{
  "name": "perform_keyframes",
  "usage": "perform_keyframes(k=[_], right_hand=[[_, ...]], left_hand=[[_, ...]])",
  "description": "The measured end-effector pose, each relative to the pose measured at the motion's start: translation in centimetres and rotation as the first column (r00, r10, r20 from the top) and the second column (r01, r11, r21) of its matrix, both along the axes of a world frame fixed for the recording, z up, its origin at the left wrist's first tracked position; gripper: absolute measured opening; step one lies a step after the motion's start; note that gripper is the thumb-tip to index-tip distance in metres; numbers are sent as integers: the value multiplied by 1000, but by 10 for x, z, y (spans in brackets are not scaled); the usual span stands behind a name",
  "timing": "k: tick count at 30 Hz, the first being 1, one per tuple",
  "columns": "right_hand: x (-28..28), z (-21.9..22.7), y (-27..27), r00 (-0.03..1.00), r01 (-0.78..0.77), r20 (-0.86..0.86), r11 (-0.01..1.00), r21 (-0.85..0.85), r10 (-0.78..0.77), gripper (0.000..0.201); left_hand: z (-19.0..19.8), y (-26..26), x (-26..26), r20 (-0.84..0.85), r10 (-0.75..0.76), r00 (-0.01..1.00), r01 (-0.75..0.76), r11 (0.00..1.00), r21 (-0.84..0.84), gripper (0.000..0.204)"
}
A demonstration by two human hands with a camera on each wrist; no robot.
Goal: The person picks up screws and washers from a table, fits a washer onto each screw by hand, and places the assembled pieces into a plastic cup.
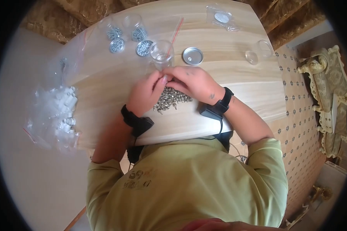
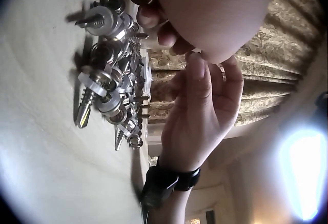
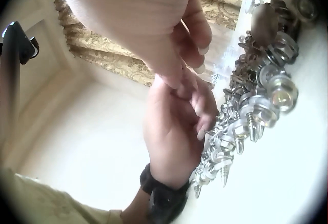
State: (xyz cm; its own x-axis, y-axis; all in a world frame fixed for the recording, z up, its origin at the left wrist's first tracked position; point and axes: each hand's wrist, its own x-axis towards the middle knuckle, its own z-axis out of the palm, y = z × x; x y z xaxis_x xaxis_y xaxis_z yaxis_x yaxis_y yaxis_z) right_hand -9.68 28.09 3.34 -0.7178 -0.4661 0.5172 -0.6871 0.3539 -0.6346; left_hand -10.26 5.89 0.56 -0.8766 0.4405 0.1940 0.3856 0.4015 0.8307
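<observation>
Both hands meet at the fingertips just above a heap of metal screws (image 1: 172, 99) fitted with washers. My left hand (image 1: 144, 92) has its thumb and fingers bent inward against the right fingertips. My right hand (image 1: 194, 81) pinches at the same spot, its thumb showing in the left wrist view. A small pale bit (image 2: 197, 50) shows between the fingertips there; I cannot tell what it is, as the fingers hide most of it. Right beyond the hands stands a clear plastic jar (image 1: 161, 54) with a red-edged strip (image 1: 176, 35) leaning in it.
A silver lid (image 1: 192, 56) lies right of the jar. Two clear jars of screws (image 1: 139, 34) stand at the back left, with screw-filled lids (image 1: 144, 48) before them. Plastic bags with white pieces (image 1: 67, 101) lie at the left edge. Clear discs (image 1: 251, 57) lie far right.
</observation>
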Motion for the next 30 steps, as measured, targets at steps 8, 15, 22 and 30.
perform_keyframes(k=[8,15,22,30], right_hand=[[-5,0,0,999,39,-5,999,9,-39,38],[-2,-5,1,995,39,97,997,-59,-34,40],[-4,-6,2,967,-16,249,985,-170,59,38],[-11,-7,1,947,-60,295,974,-217,124,38]], left_hand=[[6,1,1,-41,16,999,-18,998,-62,10],[6,4,3,113,48,992,-54,997,49,9],[-4,0,5,167,-24,986,-1,989,148,9],[-4,0,5,211,29,977,-69,981,183,9]])
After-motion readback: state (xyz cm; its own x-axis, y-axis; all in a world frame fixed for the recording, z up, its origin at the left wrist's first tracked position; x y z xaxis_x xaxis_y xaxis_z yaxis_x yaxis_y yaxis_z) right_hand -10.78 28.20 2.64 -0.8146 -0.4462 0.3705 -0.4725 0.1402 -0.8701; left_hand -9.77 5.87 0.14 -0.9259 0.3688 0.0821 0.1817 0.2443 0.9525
